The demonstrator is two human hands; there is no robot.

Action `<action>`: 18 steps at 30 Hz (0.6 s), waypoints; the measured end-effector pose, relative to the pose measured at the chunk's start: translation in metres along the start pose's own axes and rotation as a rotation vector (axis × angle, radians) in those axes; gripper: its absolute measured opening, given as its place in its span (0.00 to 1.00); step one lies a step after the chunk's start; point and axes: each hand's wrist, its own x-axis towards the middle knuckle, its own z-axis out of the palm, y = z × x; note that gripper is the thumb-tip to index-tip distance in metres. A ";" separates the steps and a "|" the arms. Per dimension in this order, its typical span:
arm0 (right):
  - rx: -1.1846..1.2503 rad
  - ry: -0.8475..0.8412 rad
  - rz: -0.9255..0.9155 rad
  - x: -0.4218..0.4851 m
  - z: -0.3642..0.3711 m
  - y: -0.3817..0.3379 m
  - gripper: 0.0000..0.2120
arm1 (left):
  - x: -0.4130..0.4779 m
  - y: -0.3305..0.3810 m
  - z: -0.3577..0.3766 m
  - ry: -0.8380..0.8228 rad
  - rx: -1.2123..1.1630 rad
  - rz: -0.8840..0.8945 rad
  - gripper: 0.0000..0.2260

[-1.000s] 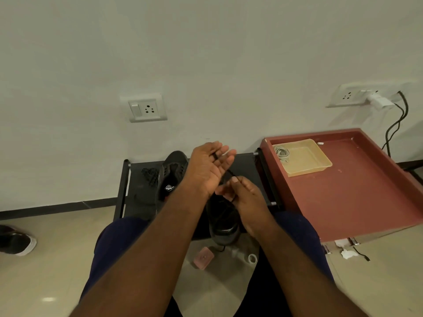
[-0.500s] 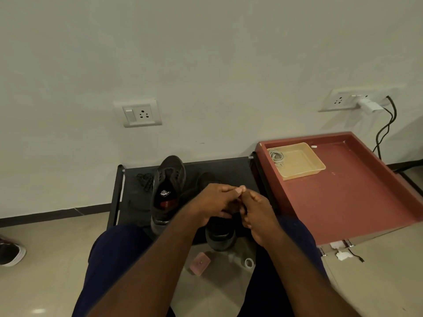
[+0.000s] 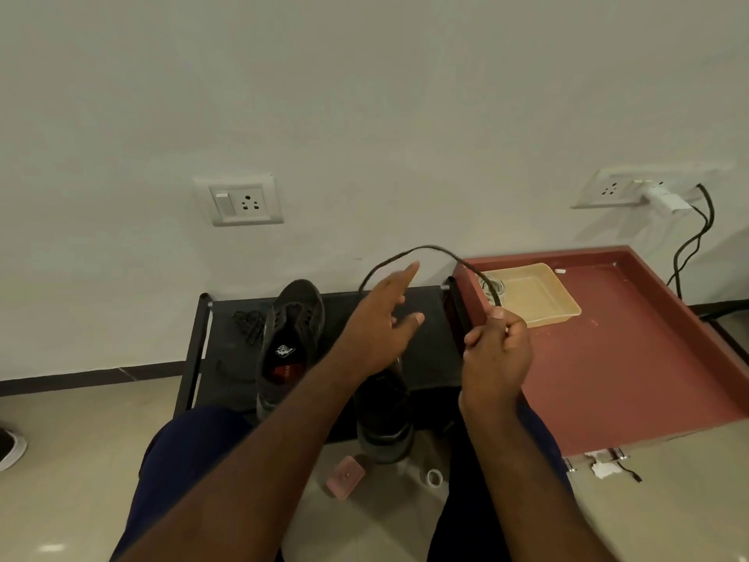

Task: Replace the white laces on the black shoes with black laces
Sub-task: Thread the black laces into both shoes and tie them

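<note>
Black shoe (image 3: 385, 415) sat at the near edge of the dark worktop (image 3: 433, 338), between the knees. Above it I had the left hand (image 3: 379, 330) open, fingers spread, and the right hand (image 3: 496, 350) pinching the black lace (image 3: 429, 247), which arched toward the wall. So light a pinch on so loose a loop, I judged, could let it slip or twist. Beyond lay the second shoe (image 3: 289, 338) and white laces (image 3: 500, 285) in a cream tray (image 3: 543, 306).

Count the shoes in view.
3: one black shoe on the rack, a second shoe beneath the left hand, a third shoe cut off at the floor's left edge.
</note>
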 end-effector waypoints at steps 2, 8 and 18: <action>-0.077 -0.088 0.123 0.005 0.003 0.003 0.10 | -0.009 -0.019 0.016 -0.037 0.186 -0.126 0.25; -0.341 -0.397 0.472 -0.014 0.000 0.059 0.10 | -0.052 -0.062 0.049 -0.060 0.588 -0.441 0.18; -0.425 -0.360 0.451 -0.016 0.002 0.072 0.09 | -0.067 -0.062 0.032 -0.038 0.412 -0.432 0.28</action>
